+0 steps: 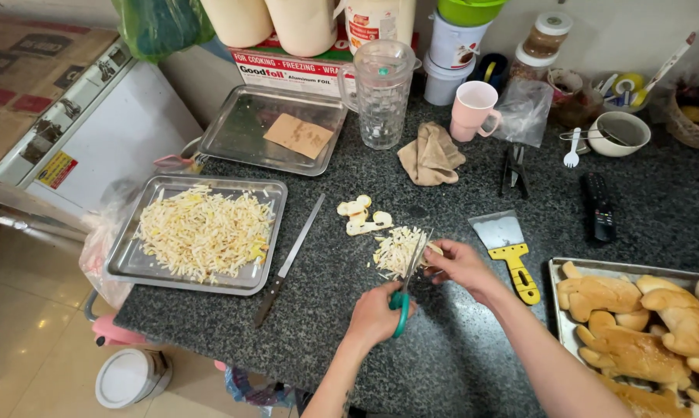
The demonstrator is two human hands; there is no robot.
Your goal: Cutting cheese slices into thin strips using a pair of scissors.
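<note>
Bread strips (397, 251), a small pale heap of them, lie at counter centre on the dark speckled counter (458, 364), right under my scissors

Counter first, biggest thing in view. At 3 o'clock from the heap, a tray of browned bread loaves (636, 329). At 9 o'clock, a steel tray (121, 267) already loaded with the same shredded strips. At 11 o'clock, a second, nearly bare tray (233, 131) with a scrap of brown paper in it

Smaller: long knife (290, 259) lying between shred tray and heap, untouched. Yellow-handled scraper (510, 251) at 3 o'clock, just beside my right hand. A few uncut bread slices (359, 215) at 11 o'clock, near the heap

Left hand (374, 316) clamped on the green-handled scissors (408, 282), blades pointing to 12 o'clock into the heap. Right hand (459, 263) pinched shut on a bread piece (435, 248), feeding it to the blades

Step, as I judge it: mid-snip, cutting slices to strips. Next calls for closing blades clear of my right fingertips, then taking a fresh slice
</note>
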